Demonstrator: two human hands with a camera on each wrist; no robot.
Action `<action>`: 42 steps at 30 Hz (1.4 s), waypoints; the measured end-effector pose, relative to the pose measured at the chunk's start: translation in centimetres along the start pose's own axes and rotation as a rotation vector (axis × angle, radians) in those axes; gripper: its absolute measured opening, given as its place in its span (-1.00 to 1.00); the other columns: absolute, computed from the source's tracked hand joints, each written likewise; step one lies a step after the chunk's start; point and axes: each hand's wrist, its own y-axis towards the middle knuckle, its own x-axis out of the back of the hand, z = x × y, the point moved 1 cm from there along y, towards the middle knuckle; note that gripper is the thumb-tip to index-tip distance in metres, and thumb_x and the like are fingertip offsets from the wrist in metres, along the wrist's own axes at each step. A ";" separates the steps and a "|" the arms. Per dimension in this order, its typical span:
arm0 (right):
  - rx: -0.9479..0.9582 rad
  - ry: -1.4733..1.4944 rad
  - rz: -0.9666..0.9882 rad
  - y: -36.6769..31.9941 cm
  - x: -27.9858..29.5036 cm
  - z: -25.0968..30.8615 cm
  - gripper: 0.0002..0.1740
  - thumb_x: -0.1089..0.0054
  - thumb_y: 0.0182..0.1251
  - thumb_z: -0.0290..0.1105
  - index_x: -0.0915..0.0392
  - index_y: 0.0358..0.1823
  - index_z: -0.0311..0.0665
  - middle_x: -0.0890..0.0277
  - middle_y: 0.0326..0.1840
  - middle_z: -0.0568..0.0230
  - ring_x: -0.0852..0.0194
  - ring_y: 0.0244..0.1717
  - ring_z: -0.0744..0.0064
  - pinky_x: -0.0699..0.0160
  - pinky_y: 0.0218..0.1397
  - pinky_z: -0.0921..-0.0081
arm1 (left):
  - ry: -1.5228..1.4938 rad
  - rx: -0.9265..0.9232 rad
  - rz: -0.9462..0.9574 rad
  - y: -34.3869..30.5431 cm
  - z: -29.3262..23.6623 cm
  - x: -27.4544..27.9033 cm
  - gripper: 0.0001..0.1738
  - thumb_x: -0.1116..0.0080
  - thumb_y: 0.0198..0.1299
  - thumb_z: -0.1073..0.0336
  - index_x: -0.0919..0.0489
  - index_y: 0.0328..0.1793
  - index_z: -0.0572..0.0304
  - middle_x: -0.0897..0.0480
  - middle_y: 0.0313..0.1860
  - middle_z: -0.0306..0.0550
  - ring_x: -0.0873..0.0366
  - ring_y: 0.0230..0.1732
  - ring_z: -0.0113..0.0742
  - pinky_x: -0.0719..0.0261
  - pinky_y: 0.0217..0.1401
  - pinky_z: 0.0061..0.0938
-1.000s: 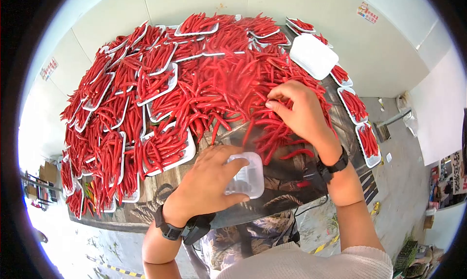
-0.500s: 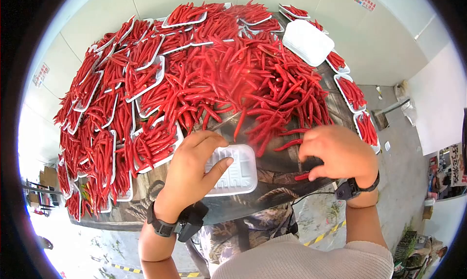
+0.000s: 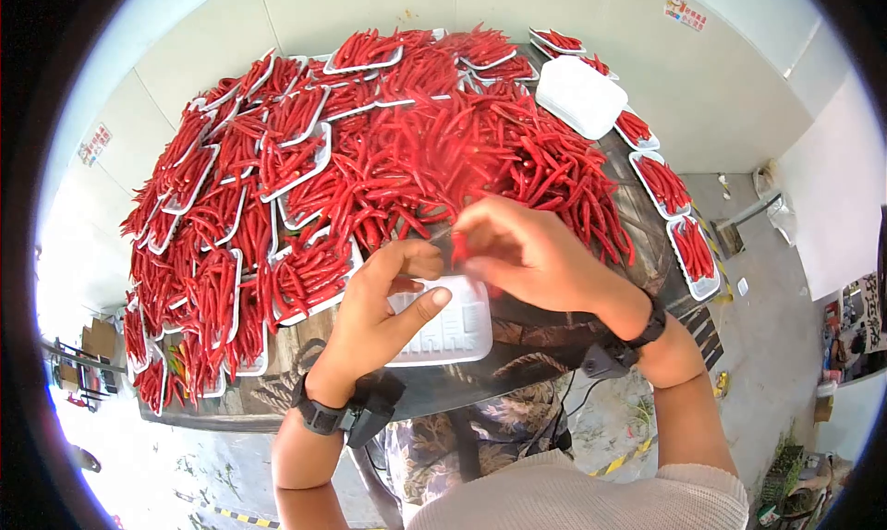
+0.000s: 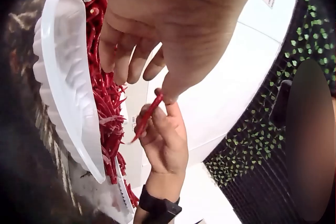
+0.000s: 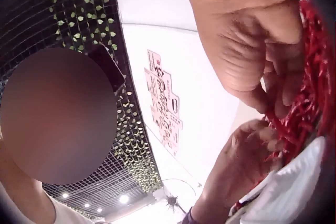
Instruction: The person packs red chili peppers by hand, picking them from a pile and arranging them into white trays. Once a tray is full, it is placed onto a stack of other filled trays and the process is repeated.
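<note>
One red pepper (image 4: 148, 117) near a bare tray (image 3: 462, 325)

From where I stand, filled trays (image 3: 326, 151) crowd the left, many overlapping or tilted, perhaps to fit more of them into that side. The left hand (image 3: 368, 313) is beside the tray, fingers bent loosely and thumb spread away, with a fairly wide gap between them. It seems placed to steady the tray or receive something; whether it touches the rim, I cannot tell.

The tray sits right way up at the near edge, probably for an easy reach by both hands. The pepper is just past its far side, pinched narrowly between the thumb and fingers of the right hand (image 3: 545, 262). That light hold looks suited to handling a single slim piece. Beyond lies a loose heap (image 3: 554, 160), within reach of either arm. Farther right sit nested blank trays (image 3: 580, 97), apparently kept handy, then a line of smaller filled trays (image 3: 704, 292) along the edge.

The worktop (image 3: 297, 334) is dark and wood-patterned, with rope shapes that may be printed. Pale wall panels (image 3: 527, 3) rise behind it, leafy greenery (image 4: 315, 29) covers a dark grid elsewhere, and striped tape (image 3: 628, 451) marks the grey floor (image 3: 767, 280).
</note>
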 end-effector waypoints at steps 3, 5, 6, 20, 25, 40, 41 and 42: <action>0.012 0.031 0.037 2.2 -2.2 -0.3 -0.72 -0.29 0.29 -0.55 -0.47 -0.01 -0.33 -0.65 -0.32 0.13 -0.68 -0.28 0.38 -0.59 -0.21 0.43 | -0.180 0.077 -0.049 0.1 0.4 0.1 -0.65 -0.41 0.19 0.43 -0.53 0.04 0.26 -0.61 -0.22 -0.23 -0.59 -0.15 -0.53 -0.60 -0.12 -0.58; -0.008 0.054 0.084 2.9 -2.5 -1.4 -0.79 -0.26 0.32 -0.57 -0.49 -0.05 -0.34 -0.64 -0.27 0.18 -0.64 -0.21 0.49 -0.58 -0.14 0.49 | -0.074 0.100 -0.067 0.3 1.0 1.0 -0.71 -0.40 0.19 0.45 -0.53 -0.04 0.26 -0.56 -0.30 -0.26 -0.54 -0.22 -0.57 -0.55 -0.20 -0.61; -0.029 0.070 0.122 3.2 -2.6 -2.0 -0.85 -0.24 0.35 -0.59 -0.52 -0.10 -0.34 -0.63 -0.22 0.23 -0.61 -0.14 0.61 -0.56 -0.07 0.55 | 0.029 0.116 -0.074 0.4 1.4 1.4 -0.77 -0.38 0.20 0.47 -0.53 -0.11 0.26 -0.51 -0.37 -0.30 -0.48 -0.30 -0.61 -0.49 -0.28 -0.64; 0.223 -0.923 -0.057 3.5 0.8 -5.5 -0.82 -0.37 0.09 -0.51 -0.68 -0.24 -0.14 -0.55 -0.13 0.34 -0.50 0.01 0.18 -0.40 0.10 0.24 | -0.219 0.290 -0.165 0.4 1.2 1.3 -0.86 -0.12 0.45 0.34 -0.52 -0.02 0.26 -0.56 -0.36 -0.23 -0.46 -0.41 -0.55 -0.44 -0.32 -0.61; 0.298 -0.593 -0.091 2.9 0.8 -2.3 -0.80 -0.38 0.08 -0.56 -0.66 -0.24 -0.19 -0.58 -0.22 0.29 -0.59 -0.11 0.19 -0.52 -0.01 0.29 | -0.103 0.134 -0.253 0.5 1.4 1.2 -0.81 -0.25 0.36 0.29 -0.57 -0.09 0.27 -0.54 -0.38 -0.27 -0.43 -0.36 -0.51 -0.40 -0.26 -0.58; 0.118 -0.919 0.044 1.8 2.6 -2.6 -0.78 -0.48 -0.04 -0.48 -0.73 -0.29 -0.23 -0.56 -0.22 0.28 -0.50 -0.07 0.19 -0.48 0.07 0.29 | -0.097 0.125 -0.134 0.2 1.6 0.5 -0.81 -0.11 0.45 0.31 -0.47 -0.06 0.32 -0.51 -0.41 -0.13 -0.43 -0.39 -0.40 -0.44 -0.29 -0.46; 0.077 -0.976 0.074 1.6 2.3 -3.0 -0.83 -0.47 -0.04 -0.45 -0.74 -0.34 -0.20 -0.52 -0.24 0.30 -0.44 -0.06 0.19 -0.42 0.09 0.30 | -0.150 0.135 -0.095 0.3 1.5 0.6 -0.82 0.00 0.51 0.29 -0.45 -0.06 0.29 -0.52 -0.37 -0.18 -0.43 -0.35 -0.47 -0.44 -0.26 -0.52; 0.076 -0.977 0.076 1.6 2.1 -3.2 -0.83 -0.47 -0.04 -0.45 -0.74 -0.34 -0.20 -0.52 -0.24 0.30 -0.44 -0.06 0.19 -0.42 0.09 0.30 | -0.203 0.145 -0.053 0.3 1.5 0.6 -0.79 0.11 0.57 0.26 -0.44 -0.06 0.25 -0.53 -0.33 -0.22 -0.43 -0.30 -0.55 -0.44 -0.24 -0.58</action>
